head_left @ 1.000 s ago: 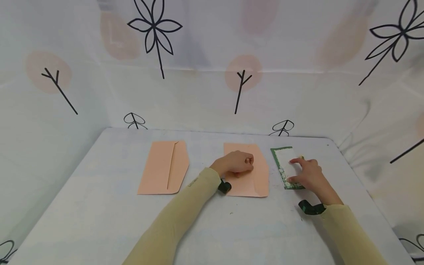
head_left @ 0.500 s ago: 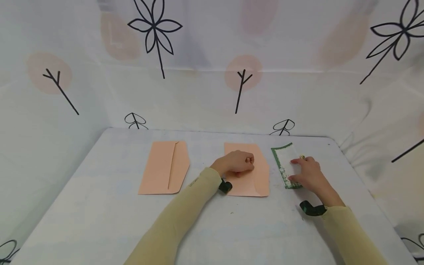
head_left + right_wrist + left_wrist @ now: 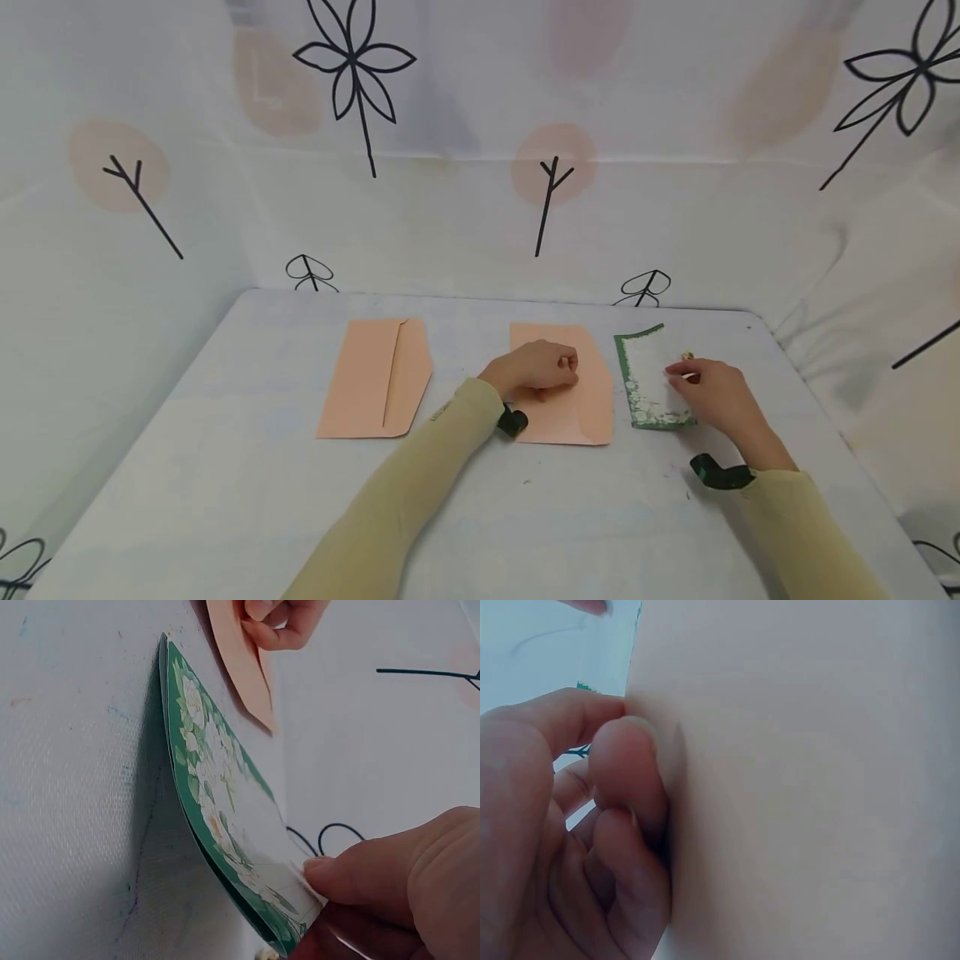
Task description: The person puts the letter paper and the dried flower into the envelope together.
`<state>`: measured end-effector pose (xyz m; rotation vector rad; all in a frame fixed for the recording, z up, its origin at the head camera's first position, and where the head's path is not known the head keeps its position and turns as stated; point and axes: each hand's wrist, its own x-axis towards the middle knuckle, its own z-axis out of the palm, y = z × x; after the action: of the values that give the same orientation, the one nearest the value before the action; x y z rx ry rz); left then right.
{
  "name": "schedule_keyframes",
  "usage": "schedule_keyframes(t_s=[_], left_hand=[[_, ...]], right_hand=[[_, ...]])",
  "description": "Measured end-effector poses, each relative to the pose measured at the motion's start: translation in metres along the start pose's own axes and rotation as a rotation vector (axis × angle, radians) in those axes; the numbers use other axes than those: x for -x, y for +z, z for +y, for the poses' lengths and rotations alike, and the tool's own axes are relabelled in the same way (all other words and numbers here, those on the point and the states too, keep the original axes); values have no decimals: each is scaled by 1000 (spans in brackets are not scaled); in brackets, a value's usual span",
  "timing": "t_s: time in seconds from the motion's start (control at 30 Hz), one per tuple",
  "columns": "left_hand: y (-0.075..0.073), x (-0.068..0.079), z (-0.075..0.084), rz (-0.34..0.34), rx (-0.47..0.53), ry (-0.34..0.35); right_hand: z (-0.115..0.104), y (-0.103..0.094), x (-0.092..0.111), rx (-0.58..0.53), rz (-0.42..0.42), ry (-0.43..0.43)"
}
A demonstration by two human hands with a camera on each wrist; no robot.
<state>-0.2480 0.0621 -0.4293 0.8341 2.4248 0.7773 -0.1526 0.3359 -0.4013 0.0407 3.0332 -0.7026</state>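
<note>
A folded card [image 3: 647, 367] with a green border and white flowers lies tilted on the right side of the table, its near edge bent up. My right hand [image 3: 717, 396] pinches the card's right side between thumb and fingers; the right wrist view shows the thumb [image 3: 352, 874] on its white face. To the left, my left hand [image 3: 534, 367] is over a peach envelope [image 3: 594, 400], fingers curled at the edge of its mouth. Close up in the left wrist view, curled fingers [image 3: 630, 765] meet the pale envelope paper [image 3: 802, 795]; their exact grip is partly hidden.
A second peach envelope [image 3: 360, 383] lies flat on the left part of the white table [image 3: 225, 500]. Behind the table hangs a white cloth [image 3: 450, 217] with flower drawings. A small yellowish thing [image 3: 687, 356] shows beside the card.
The right hand's thumb and fingers have come together on the card's right side, and the hand has shifted slightly right. The card's far edge has bent up. The left hand stays in place.
</note>
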Motion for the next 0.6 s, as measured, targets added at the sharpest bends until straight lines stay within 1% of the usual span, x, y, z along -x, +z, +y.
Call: schedule_keyframes(t_s=[0.13, 0.33, 0.6], left_hand=[[1, -1, -1, 1, -5, -1], [0, 0, 0, -2, -10, -1], [-2, 5, 1, -4, 26, 11]], right_hand=[[0, -2, 1, -9, -1, -1], [-3, -7, 2, -17, 25, -6], [-9, -11, 5, -53, 69, -2]])
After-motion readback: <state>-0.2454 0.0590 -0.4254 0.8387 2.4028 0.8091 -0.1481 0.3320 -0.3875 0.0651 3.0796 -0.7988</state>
